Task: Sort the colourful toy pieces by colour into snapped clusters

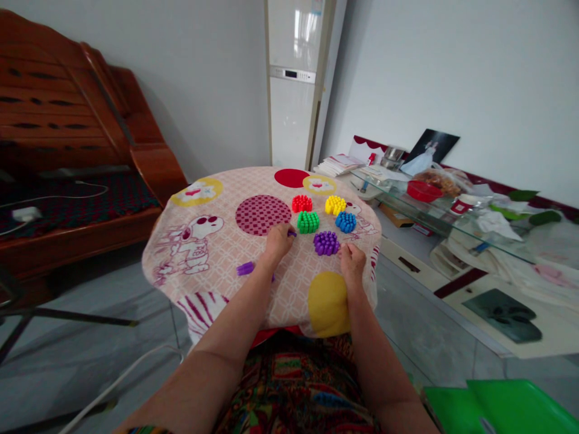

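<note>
My left hand (279,241) is closed in a pinch, with a small purple plastic piece (292,234) showing at its fingertips. A group of upright purple pieces with rounded tops (326,243) stands close together between my hands. At the right edge of that group, my right hand (353,260) has its fingers pressed together; what they hold, if anything, is hidden. More purple pieces (245,269) lie beside my left forearm, which partly covers some of them. Behind the purple group stand similar groups in green (308,222), blue (346,222), red (301,204) and yellow (335,205).
A patterned cloth (253,181) covers the round table. To the right is a glass-topped cabinet (470,235) with a red bowl (424,191), papers and bags. A wooden bench (58,108) stands at the left, and a green plastic object (511,407) lies at lower right.
</note>
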Motion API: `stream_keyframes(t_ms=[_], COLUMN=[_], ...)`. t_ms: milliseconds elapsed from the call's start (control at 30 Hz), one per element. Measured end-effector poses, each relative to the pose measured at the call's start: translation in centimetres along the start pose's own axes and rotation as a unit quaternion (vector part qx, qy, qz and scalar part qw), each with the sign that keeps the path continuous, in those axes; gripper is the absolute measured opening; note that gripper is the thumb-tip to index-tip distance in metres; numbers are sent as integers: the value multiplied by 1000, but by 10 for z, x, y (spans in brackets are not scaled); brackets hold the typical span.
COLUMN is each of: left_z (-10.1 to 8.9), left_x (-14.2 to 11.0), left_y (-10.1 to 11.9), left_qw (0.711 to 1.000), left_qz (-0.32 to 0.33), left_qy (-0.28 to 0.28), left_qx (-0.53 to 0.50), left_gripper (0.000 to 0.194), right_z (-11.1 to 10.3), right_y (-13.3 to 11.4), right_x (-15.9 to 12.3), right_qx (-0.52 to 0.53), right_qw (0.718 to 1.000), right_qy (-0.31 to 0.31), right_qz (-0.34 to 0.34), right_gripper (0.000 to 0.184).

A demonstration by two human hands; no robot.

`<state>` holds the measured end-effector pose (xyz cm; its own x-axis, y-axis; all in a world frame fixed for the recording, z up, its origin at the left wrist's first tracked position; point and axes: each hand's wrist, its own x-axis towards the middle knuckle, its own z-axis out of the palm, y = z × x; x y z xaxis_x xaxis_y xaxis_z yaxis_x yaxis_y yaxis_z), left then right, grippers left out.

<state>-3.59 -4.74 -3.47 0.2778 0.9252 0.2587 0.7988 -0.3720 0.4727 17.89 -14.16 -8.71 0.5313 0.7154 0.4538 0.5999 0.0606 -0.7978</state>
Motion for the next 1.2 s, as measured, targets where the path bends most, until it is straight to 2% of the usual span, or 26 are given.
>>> stream_keyframes(t_ms=[200, 467, 567, 667, 733, 800, 900, 1033, 1200], left_z=[-1, 12, 8, -13, -35, -58, -81, -84, -66], left_x=[-3, -3, -4, -7, -10, -17, -32, -53, -53], left_y=[25, 43, 37, 19, 2, -13, -23, -19, -15], left_qw=[992, 989, 983, 986, 993, 995, 984, 962, 966], left_qz=[86, 62, 49, 50, 46, 38, 12, 8, 39], left_qy=[-72, -99, -110, -94, -81, -92, -157, -240, -240], left_qx=[-52, -94, -138, -127, -72, 6, 85, 134, 88], left_gripper=[31, 35, 45, 48, 38, 27, 24, 20, 8], right_z=[-2, -4, -3, -2, -2, -2, -2, -2, -3], right_y=[-2, -7, -6, -4, -3, -2, -2, -3, -4], right_x=[1, 0, 0, 0, 0, 0, 1, 0, 0], right_qx=[-7, -18, -15, -9, -6, -6, -10, -8, -13], right_qw=[1000, 1000, 1000, 1000, 1000, 1000, 1000, 1000, 1000], right_qy=[4, 6, 4, 7, 7, 2, -2, -3, -4], right_qz=[-5, -11, -12, -11, -7, -3, 1, 4, -4], right_gripper=[38, 38, 37, 36, 37, 37, 38, 36, 37])
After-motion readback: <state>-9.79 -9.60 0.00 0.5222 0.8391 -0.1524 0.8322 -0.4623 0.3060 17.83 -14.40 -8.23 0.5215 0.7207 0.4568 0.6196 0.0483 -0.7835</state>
